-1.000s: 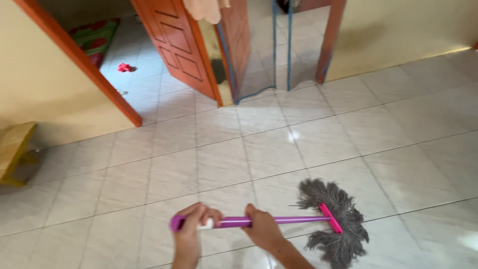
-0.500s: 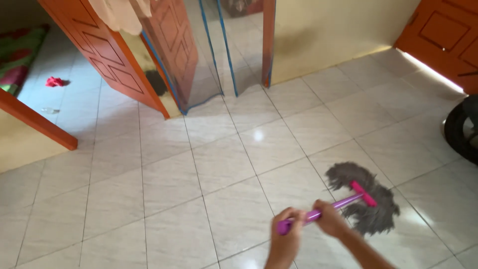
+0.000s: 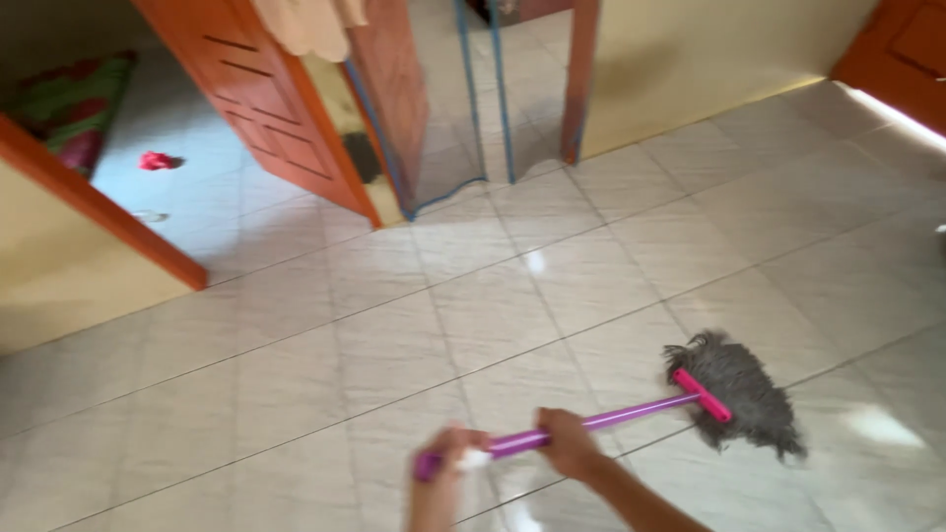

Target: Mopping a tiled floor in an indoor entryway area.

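Head camera is showing the left hand (image 3: 440, 471) and right hand (image 3: 569, 443), fingers clamped around a purple mop handle (image 3: 611, 419), its grey mop head (image 3: 741, 394) lying on glossy floor tiles (image 3: 394, 335), probably slippery underfoot.

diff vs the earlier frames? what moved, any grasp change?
The mop head swung right across the tiles, then slid slightly nearer; the view panned right, then partly back. No grasp change: left hand stays at the purple handle end, right hand further down. Floor and doors unchanged.
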